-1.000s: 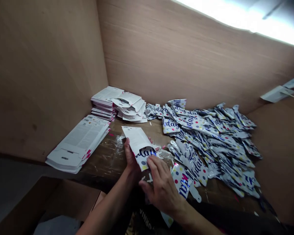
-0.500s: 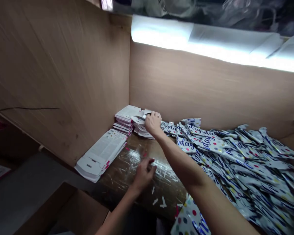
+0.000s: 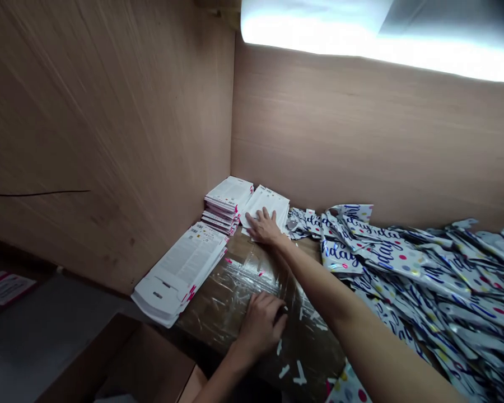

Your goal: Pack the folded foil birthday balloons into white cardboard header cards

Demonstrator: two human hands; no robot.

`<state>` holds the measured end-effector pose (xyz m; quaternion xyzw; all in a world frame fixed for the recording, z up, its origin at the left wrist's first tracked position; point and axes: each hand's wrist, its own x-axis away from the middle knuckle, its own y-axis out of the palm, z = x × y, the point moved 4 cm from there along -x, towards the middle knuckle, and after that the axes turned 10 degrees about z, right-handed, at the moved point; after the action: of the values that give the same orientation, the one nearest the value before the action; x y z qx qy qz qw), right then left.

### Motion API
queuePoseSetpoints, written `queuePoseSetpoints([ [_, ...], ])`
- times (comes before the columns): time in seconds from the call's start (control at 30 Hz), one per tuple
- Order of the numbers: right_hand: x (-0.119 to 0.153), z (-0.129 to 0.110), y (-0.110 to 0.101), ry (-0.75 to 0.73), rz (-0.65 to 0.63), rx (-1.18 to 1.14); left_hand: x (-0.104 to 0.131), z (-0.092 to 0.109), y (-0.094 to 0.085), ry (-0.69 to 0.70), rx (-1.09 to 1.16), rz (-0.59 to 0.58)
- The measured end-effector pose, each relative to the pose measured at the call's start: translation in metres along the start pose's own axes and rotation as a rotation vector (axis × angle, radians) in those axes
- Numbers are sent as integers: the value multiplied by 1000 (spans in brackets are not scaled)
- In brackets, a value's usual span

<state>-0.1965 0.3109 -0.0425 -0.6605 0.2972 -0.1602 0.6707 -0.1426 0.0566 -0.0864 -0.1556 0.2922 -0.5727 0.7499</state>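
My right hand lies with its fingers spread flat on a stack of white printed cards by the back wall. Close to the front of the brown tabletop, my left hand is curled, thumb near the fingers. A small dark spot shows at its fingertips, too small to name. Left of the right hand stands a taller stack of the same white cards with pink edges. Nearer to me, a fanned row of longer white cards with slots runs along the left wall.
Folded foil pieces with polka dots and blue lettering are heaped on the right. White paper scraps lie near the front edge. An open cardboard box stands below at the left. Wooden panels enclose the back and left.
My right hand was gripping loose cards at the stack's top; now it rests flat on them, and they lie neater. The view has tilted down; my left hand stays low, more curled.
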Motion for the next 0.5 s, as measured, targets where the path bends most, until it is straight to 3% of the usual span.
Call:
queuePoseSetpoints([
  [0.13,3,5,4,-100,-41,13,1,-2,5,1,-37,15],
  [0.23,-3,3,-13,-151,-75,-12,0,-3,3,47,-71,69],
  [0.37,16,4,-63,-148,-62,-40,-1,-1,-4,115,-39,135],
  [0.43,45,14,-95,-137,44,-90,-3,0,-1,121,9,135],
  [0.5,93,27,-126,-155,166,-219,-3,-2,-1,118,52,147],
])
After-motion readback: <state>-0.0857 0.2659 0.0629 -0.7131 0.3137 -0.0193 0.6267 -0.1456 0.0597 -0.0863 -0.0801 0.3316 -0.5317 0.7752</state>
